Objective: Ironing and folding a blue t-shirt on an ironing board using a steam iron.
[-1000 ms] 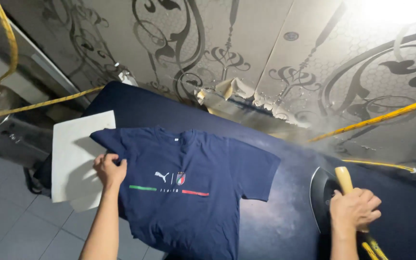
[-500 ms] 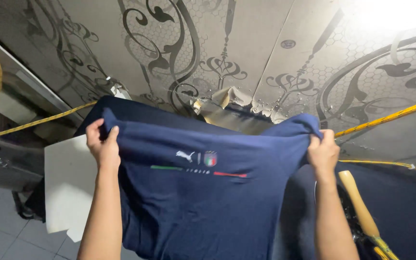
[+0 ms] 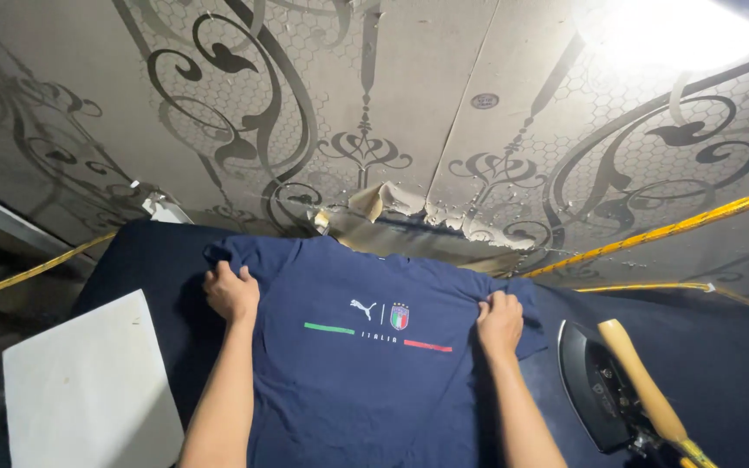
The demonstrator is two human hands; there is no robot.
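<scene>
A navy blue t-shirt (image 3: 357, 373) with a small chest emblem and green and red stripes lies front up on a dark blue padded ironing surface (image 3: 721, 381). My left hand (image 3: 231, 292) presses on the shirt's left shoulder, fingers curled into the cloth. My right hand (image 3: 500, 322) grips the right shoulder near the sleeve. The shirt's lower part runs out of view at the bottom.
A black iron (image 3: 604, 386) with a tan wooden handle rests on its side at the right. A white board (image 3: 88, 390) lies at the left edge. Yellow cords (image 3: 669, 230) cross the patterned wall (image 3: 409, 104), where a torn patch shows behind the shirt.
My right hand left the iron's handle and took the shirt's right shoulder. Both hands lifted the shirt, then laid it down flat farther up the surface.
</scene>
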